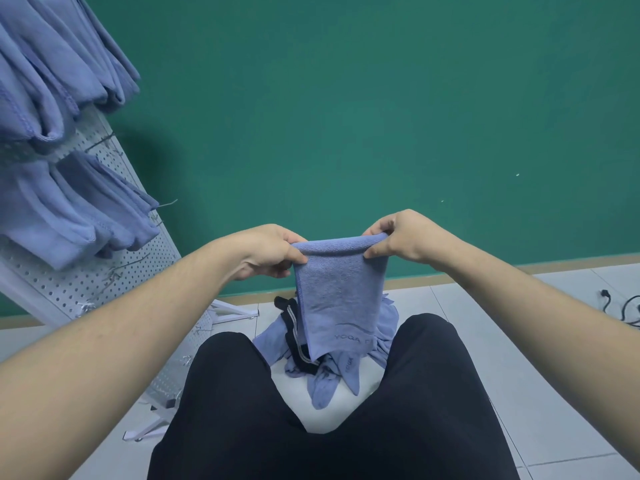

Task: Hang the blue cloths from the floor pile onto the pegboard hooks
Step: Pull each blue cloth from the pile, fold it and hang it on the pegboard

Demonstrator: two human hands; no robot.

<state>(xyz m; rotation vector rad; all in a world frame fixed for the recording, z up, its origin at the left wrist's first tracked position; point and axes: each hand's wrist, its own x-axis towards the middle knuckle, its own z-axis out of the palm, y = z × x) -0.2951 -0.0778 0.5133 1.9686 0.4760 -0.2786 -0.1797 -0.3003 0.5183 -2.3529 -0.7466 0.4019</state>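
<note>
Above floor pile [332, 362], your left hand [266, 251] and right hand [401, 240] pinch top corners of folded blue cloth [339, 292]; pegboard [104, 271] at left.

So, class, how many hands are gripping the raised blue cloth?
2. The left hand pinches the top left corner of the blue cloth; the right hand pinches its top right corner.

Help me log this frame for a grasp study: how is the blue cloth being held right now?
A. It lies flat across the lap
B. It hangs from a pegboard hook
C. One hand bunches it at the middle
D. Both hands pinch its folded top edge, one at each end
D: the left hand and right hand each pinch one end of the blue cloth along its folded top edge, and it hangs down above the floor pile.
</note>
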